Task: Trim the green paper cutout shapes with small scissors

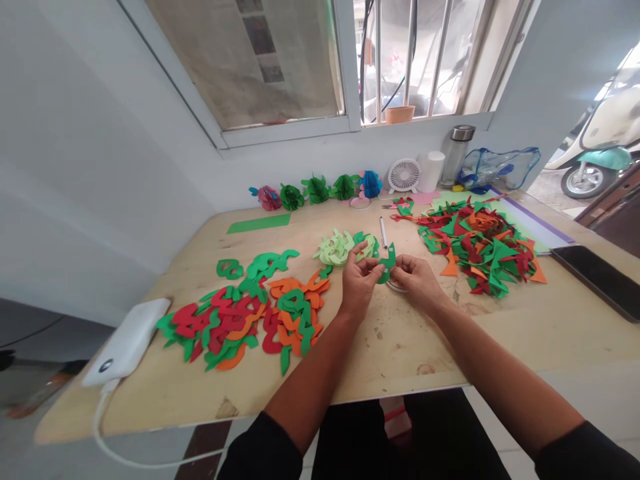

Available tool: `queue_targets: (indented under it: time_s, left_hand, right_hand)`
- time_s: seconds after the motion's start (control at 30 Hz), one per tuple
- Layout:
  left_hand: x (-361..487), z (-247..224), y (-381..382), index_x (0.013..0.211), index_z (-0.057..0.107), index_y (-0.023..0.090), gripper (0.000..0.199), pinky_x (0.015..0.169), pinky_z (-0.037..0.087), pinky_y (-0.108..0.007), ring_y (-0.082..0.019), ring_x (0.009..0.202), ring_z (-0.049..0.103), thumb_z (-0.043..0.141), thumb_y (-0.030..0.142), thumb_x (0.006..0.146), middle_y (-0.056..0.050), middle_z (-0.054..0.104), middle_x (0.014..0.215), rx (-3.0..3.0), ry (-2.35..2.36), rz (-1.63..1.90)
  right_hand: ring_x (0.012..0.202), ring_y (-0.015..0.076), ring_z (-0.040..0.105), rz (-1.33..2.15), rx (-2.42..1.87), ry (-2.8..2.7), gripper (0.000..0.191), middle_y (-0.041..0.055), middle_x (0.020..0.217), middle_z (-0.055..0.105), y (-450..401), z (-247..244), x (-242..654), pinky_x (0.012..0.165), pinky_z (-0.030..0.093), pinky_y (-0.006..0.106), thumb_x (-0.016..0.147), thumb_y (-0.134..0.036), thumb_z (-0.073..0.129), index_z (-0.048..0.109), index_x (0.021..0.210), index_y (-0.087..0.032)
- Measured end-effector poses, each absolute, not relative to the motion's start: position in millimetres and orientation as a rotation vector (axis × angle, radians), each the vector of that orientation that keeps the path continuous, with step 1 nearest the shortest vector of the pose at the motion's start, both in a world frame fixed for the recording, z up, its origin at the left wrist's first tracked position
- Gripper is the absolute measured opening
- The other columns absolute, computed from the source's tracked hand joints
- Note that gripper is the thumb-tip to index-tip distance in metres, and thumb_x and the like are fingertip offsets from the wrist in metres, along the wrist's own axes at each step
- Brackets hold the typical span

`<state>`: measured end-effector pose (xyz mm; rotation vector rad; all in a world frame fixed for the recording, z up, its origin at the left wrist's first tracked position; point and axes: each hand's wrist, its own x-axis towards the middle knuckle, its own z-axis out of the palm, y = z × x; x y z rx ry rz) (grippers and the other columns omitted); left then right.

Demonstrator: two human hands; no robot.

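A small green paper piece (pixel 386 267) with pale patches is held between my two hands over the middle of the wooden table. My left hand (pixel 359 280) pinches its left side, and my right hand (pixel 413 279) closes on its right side. A round roll or ring (pixel 397 287) lies partly hidden under my right hand. Just behind my left hand sit pale green paper cutouts (pixel 336 247). A white pen (pixel 383 233) rests beyond the green piece. To the left are orange and green cutouts (pixel 300 308) and a red and green heap (pixel 220 320).
Paper scraps (pixel 485 243) and a black phone (pixel 600 280) lie at right. Paper figures (pixel 317 189), a small fan (pixel 404 176), a bottle (pixel 456 157) and a clear bag (pixel 505 168) line the back. A white power bank (pixel 127 341) with a cable sits at the left edge.
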<state>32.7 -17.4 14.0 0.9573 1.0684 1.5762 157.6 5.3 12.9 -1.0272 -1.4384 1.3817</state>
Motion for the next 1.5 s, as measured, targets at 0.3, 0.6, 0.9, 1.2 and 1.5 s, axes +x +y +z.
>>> queue_targets:
  time_s: [0.3,0.6,0.9,1.2,1.5]
  left_hand:
    - [30.7,6.4,-14.5,0.118,0.046,0.016,0.058,0.060,0.044,-0.019,-0.008,0.059,0.057,0.065,0.013,0.064,0.005,0.060,0.065,1.022,1.104,1.569]
    - [34.2,4.7,-17.2,0.126,0.040,0.016,0.066,0.057,0.041,-0.019,-0.008,0.057,0.054,0.068,0.021,0.066,0.005,0.060,0.065,1.103,1.018,1.427]
    - [35.9,5.0,-19.4,0.131,0.036,0.017,0.067,0.049,0.034,-0.017,-0.006,0.049,0.044,0.062,0.015,0.069,0.008,0.051,0.058,1.199,1.035,1.351]
    - [34.0,2.3,-15.3,0.129,0.039,0.017,0.061,0.048,0.042,-0.018,-0.007,0.048,0.050,0.061,0.018,0.071,0.006,0.055,0.060,1.189,1.061,1.366]
    - [32.2,7.3,-15.5,0.124,0.045,0.015,0.056,0.043,0.038,-0.018,-0.009,0.045,0.053,0.063,0.024,0.071,0.004,0.058,0.057,1.124,1.051,1.346]
  right_hand:
    - [0.047,0.0079,0.040,1.314,-1.069,-1.347,0.024,-0.0028,0.054,0.052,6.3,17.6,157.9,0.043,0.028,0.021,0.069,-0.040,0.059,0.055,0.068,-0.017]
    - [0.049,0.0084,0.040,1.201,-1.083,-1.372,0.030,-0.0040,0.054,0.047,5.2,18.1,161.6,0.045,0.031,0.022,0.070,-0.046,0.061,0.054,0.063,-0.017]
    - [0.044,0.0075,0.033,1.110,-1.149,-1.302,0.029,-0.0058,0.048,0.041,6.1,21.9,161.8,0.041,0.025,0.022,0.068,-0.045,0.063,0.055,0.062,-0.017]
    - [0.041,0.0081,0.032,1.024,-1.155,-1.208,0.028,-0.0069,0.046,0.038,11.9,14.6,166.9,0.041,0.023,0.023,0.068,-0.045,0.063,0.054,0.064,-0.019]
    - [0.040,0.0070,0.032,1.107,-1.123,-0.996,0.026,-0.0070,0.047,0.041,14.1,18.3,166.9,0.039,0.022,0.023,0.064,-0.042,0.067,0.055,0.065,-0.019]
